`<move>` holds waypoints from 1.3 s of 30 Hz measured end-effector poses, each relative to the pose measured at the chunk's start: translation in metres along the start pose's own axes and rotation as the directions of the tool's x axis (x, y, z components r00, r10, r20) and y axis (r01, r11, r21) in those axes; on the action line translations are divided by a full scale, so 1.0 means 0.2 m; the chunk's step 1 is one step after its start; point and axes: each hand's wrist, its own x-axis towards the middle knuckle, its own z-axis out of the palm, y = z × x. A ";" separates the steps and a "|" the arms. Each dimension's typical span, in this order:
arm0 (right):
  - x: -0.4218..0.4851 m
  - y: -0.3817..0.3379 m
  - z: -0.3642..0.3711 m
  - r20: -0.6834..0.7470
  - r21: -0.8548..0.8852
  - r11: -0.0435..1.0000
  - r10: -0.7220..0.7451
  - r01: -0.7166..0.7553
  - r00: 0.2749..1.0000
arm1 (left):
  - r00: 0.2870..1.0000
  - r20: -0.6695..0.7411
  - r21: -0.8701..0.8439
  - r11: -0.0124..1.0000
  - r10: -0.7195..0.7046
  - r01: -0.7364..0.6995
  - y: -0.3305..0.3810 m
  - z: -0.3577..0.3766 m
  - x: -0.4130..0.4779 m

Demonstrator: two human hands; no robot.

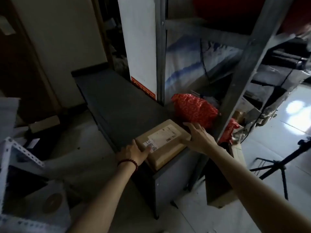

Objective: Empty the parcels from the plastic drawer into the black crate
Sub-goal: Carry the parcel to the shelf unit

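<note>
A brown cardboard parcel lies flat on the near end of a dark bench, with its white label facing up and one corner reaching the bench's near edge. The left hand sits at the parcel's near-left corner, thumb laid on top by the label. Its fingers run along the side, and I cannot tell whether they curl under. A dark red bead bracelet circles that wrist. The right hand is spread, fingers straight, its thumb side resting on the parcel's right edge.

Just off the bench's right side, behind the right hand, a red patterned bag sits low in a grey metal rack. A white pillar rises against the bench's far right side. Well right of the bench stands a black tripod. Well left of the bench lies a white perforated angle bar.
</note>
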 end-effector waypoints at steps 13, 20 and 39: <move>0.36 0.13 0.10 0.268 0.325 0.923 0.121 -0.208 0.956 | 0.984 0.166 -0.731 0.662 -0.064 0.166 0.03 0.24 0.06; 0.44 0.14 0.19 0.376 0.416 0.881 0.060 -0.226 0.925 | 0.984 0.151 -0.845 0.505 -0.092 0.177 0.15 0.28 0.04; -0.38 0.41 -0.11 0.144 0.952 0.234 0.235 -0.200 0.961 | 0.925 0.019 -0.940 0.323 0.379 -0.113 0.41 0.06 -0.19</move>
